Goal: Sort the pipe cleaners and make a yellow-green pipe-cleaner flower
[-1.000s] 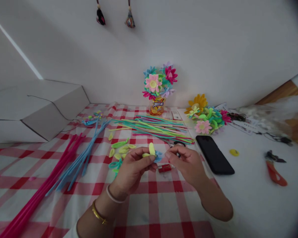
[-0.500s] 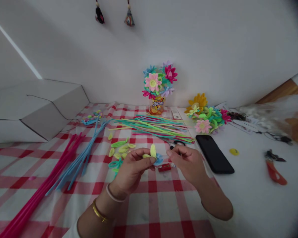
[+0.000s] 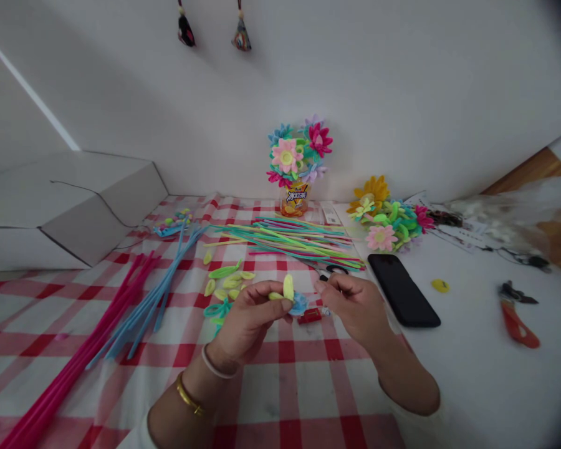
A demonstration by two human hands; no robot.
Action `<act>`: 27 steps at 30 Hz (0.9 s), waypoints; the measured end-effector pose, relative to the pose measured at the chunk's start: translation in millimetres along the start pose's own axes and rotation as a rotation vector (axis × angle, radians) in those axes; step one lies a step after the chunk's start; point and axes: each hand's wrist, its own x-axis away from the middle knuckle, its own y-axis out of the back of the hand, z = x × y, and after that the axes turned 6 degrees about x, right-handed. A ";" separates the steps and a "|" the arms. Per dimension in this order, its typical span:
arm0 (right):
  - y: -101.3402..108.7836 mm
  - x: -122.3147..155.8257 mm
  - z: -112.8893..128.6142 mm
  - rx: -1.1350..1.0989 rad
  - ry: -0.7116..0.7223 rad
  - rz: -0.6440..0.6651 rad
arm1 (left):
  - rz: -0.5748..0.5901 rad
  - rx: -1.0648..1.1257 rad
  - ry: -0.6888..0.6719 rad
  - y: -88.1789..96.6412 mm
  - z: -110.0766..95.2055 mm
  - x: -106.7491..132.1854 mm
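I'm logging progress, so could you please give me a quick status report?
Left hand pinching yellow petals with blue piece. Right hand pinched beside it. Nothing between.

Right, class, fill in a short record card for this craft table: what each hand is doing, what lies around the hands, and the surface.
Left hand: pinches a small yellow and blue pipe-cleaner piece
Right hand: fingers curled close beside that piece; whether they grip anything cannot be told
Near left hand: loose yellow-green petals
Behind hands: bundle of mixed pipe cleaners
Far left: pink stems, blue stems
Right side: black phone, orange-handled pliers
Back: flower bouquet in jar
Surface: red checked cloth
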 end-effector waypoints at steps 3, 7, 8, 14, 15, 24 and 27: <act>0.0 -0.8 0.8 0.009 0.005 -0.005 | -0.004 0.033 0.010 1.3 0.2 -0.6; 0.0 -2.0 1.0 0.088 0.015 -0.046 | 0.020 0.084 0.022 2.9 -2.5 -0.3; 0.1 -2.5 0.2 0.103 0.014 -0.050 | 0.028 0.089 0.021 3.3 -3.5 -0.2; 0.9 -11.8 -20.7 0.167 -0.066 0.044 | -0.007 0.145 -0.011 6.7 -9.0 -2.2; 1.0 -14.4 -26.4 0.189 -0.091 0.061 | -0.020 0.152 -0.016 7.7 -10.0 -3.2; 9.0 -30.8 -60.6 0.529 -0.087 0.149 | -0.098 0.224 -0.122 23.7 -32.6 -8.1; 12.6 -33.0 -67.0 0.577 -0.073 0.169 | -0.133 0.245 -0.179 30.9 -40.8 -9.5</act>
